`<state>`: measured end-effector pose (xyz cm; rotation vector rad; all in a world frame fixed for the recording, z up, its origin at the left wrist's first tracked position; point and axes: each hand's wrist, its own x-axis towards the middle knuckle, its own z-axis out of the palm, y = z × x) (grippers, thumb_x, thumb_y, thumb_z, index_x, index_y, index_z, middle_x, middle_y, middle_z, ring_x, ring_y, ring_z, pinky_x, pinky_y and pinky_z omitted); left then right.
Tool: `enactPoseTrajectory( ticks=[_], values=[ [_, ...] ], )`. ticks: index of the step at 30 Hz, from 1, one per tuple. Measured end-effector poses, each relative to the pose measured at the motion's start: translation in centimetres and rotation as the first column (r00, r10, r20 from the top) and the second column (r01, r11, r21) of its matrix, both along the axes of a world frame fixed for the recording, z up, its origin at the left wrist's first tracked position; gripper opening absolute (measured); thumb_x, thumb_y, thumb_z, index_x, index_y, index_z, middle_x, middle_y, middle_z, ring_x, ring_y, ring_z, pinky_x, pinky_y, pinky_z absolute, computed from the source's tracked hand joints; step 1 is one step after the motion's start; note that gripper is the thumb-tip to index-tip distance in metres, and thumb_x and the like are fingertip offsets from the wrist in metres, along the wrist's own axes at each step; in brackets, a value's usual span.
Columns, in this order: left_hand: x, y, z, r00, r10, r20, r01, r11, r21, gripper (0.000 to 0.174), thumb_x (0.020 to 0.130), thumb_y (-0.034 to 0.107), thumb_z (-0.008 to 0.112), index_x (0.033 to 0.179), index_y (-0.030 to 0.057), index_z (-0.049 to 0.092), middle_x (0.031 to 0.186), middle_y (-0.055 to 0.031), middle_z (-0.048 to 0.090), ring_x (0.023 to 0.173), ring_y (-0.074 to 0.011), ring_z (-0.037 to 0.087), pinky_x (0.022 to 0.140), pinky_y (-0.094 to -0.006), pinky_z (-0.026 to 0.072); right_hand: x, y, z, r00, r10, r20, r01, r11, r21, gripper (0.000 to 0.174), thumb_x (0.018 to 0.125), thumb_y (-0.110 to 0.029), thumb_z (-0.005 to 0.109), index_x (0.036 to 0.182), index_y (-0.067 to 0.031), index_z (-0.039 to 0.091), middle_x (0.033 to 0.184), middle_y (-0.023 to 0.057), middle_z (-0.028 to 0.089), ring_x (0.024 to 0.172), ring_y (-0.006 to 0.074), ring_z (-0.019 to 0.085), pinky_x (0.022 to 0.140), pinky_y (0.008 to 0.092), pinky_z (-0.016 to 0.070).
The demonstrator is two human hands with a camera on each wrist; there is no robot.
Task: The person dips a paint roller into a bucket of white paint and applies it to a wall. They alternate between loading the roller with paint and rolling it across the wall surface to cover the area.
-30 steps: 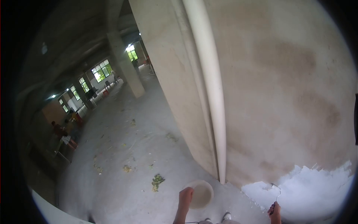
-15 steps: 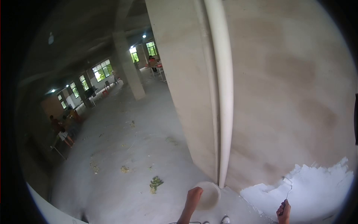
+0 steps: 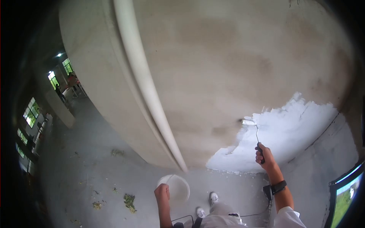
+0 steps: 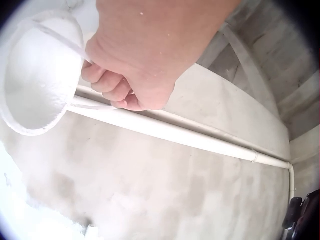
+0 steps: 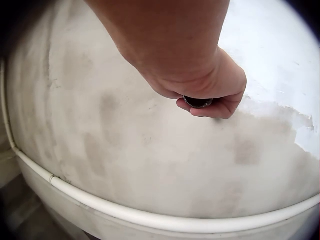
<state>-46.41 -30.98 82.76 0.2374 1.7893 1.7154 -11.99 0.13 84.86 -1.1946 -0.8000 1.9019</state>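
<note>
In the head view my right hand (image 3: 266,155) grips the dark handle of a paint roller (image 3: 249,122). Its white roller head lies against the bare wall at the upper left edge of a white painted patch (image 3: 289,127). The right wrist view shows only the handle's dark round end (image 5: 197,102) in the curled fingers; the roller head is hidden. Low in the head view, my left hand (image 3: 162,193) holds a white bucket (image 3: 183,186) by its thin handle (image 4: 62,40). White coats the bucket's inside in the left wrist view.
A pale vertical pipe (image 3: 142,72) runs down the wall left of the patch. Leafy scraps (image 3: 129,202) lie on the grey floor (image 3: 102,163). A window (image 3: 348,193) is low at the right. My shoes (image 3: 214,197) stand close to the bucket. People and tables are far left.
The head view has turned right and down, bringing in the right arm, shoes and window. The roller has moved up and right along the patch's edge. The left hand still holds the bucket's handle.
</note>
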Motion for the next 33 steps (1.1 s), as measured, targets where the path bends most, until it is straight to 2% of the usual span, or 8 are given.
enactPoseTrajectory(
  ticks=[5, 11, 15, 19, 22, 26, 29, 33],
  values=[
    [0.8, 3.4, 0.4, 1.000, -0.007, -0.006, 0.006, 0.998, -0.067, 0.027, 0.085, 0.015, 0.049, 0.060, 0.0106, 0.042, 0.052, 0.0048, 0.033, 0.045, -0.0046, 0.026, 0.045, -0.0258, 0.0170, -0.4, 1.9, -2.0, 0.999, -0.012, 0.048, 0.015, 0.997, -0.070, 0.031, 0.099, -0.036, 0.053, 0.095, -0.0051, 0.048, 0.063, -0.0025, 0.039, 0.043, 0.0073, 0.034, 0.038, 0.0253, 0.0292],
    [2.6, 9.1, -2.7, 0.997, -0.072, -0.008, 0.070, 0.988, -0.136, 0.030, 0.089, 0.016, 0.049, 0.060, 0.0117, 0.041, 0.053, 0.0057, 0.032, 0.046, -0.0040, 0.025, 0.045, -0.0252, 0.0147, 0.5, 6.0, -11.7, 0.999, 0.032, 0.014, -0.028, 0.966, -0.258, 0.030, 0.099, -0.036, 0.053, 0.092, -0.0076, 0.048, 0.062, -0.0025, 0.039, 0.042, 0.0071, 0.034, 0.037, 0.0253, 0.0294],
    [4.6, 12.0, -3.5, 0.999, -0.026, 0.030, 0.032, 0.981, -0.192, 0.030, 0.090, 0.017, 0.050, 0.062, 0.0130, 0.041, 0.056, 0.0073, 0.031, 0.048, -0.0027, 0.025, 0.046, -0.0239, 0.0144, -0.6, 8.1, -19.0, 0.996, 0.089, 0.019, -0.076, 0.933, -0.353, 0.031, 0.099, -0.037, 0.053, 0.090, -0.0080, 0.048, 0.061, -0.0028, 0.040, 0.042, 0.0073, 0.035, 0.037, 0.0251, 0.0297],
    [5.4, 13.4, -5.6, 0.983, 0.176, 0.052, -0.158, 0.958, -0.241, 0.031, 0.092, 0.021, 0.051, 0.064, 0.0143, 0.040, 0.058, 0.0086, 0.030, 0.048, -0.0017, 0.023, 0.045, -0.0221, 0.0153, -2.5, 9.6, -26.8, 0.988, 0.119, 0.096, -0.066, 0.899, -0.434, 0.032, 0.099, -0.037, 0.053, 0.086, -0.0079, 0.049, 0.061, -0.0017, 0.043, 0.042, 0.0077, 0.037, 0.037, 0.0255, 0.0313],
    [6.4, 14.5, -5.8, 0.974, 0.225, 0.034, -0.211, 0.949, -0.233, 0.033, 0.093, 0.023, 0.051, 0.064, 0.0146, 0.038, 0.057, 0.0083, 0.029, 0.048, -0.0020, 0.022, 0.045, -0.0224, 0.0147, -3.7, 10.5, -31.1, 0.975, 0.137, 0.174, -0.041, 0.885, -0.463, 0.033, 0.098, -0.038, 0.054, 0.085, -0.0082, 0.050, 0.062, -0.0017, 0.043, 0.042, 0.0083, 0.037, 0.038, 0.0264, 0.0317],
    [7.2, 15.4, -4.8, 0.967, 0.251, 0.033, -0.233, 0.935, -0.266, 0.033, 0.094, 0.026, 0.049, 0.065, 0.0148, 0.038, 0.057, 0.0076, 0.028, 0.047, -0.0028, 0.020, 0.044, -0.0237, 0.0131, -4.5, 11.2, -32.9, 0.970, 0.139, 0.198, -0.014, 0.850, -0.527, 0.031, 0.097, -0.037, 0.056, 0.086, -0.0085, 0.050, 0.059, -0.0028, 0.041, 0.042, 0.0079, 0.037, 0.038, 0.0264, 0.0315],
    [7.8, 15.9, -5.7, 0.976, 0.217, 0.035, -0.200, 0.943, -0.265, 0.032, 0.094, 0.025, 0.049, 0.066, 0.0147, 0.039, 0.057, 0.0077, 0.028, 0.048, -0.0027, 0.021, 0.045, -0.0234, 0.0135, -3.0, 12.0, -36.5, 0.973, 0.170, 0.158, -0.066, 0.855, -0.514, 0.031, 0.097, -0.037, 0.055, 0.085, -0.0087, 0.050, 0.060, -0.0029, 0.041, 0.042, 0.0084, 0.037, 0.038, 0.0267, 0.0316],
    [7.3, 16.3, -4.1, 0.967, 0.255, 0.017, -0.243, 0.939, -0.242, 0.031, 0.094, 0.026, 0.049, 0.066, 0.0147, 0.040, 0.057, 0.0079, 0.028, 0.048, -0.0026, 0.022, 0.045, -0.0232, 0.0138, -2.4, 11.7, -36.0, 0.985, 0.109, 0.131, -0.021, 0.838, -0.545, 0.031, 0.098, -0.037, 0.053, 0.085, -0.0087, 0.050, 0.059, -0.0032, 0.040, 0.042, 0.0080, 0.037, 0.038, 0.0265, 0.0316]
  ],
)
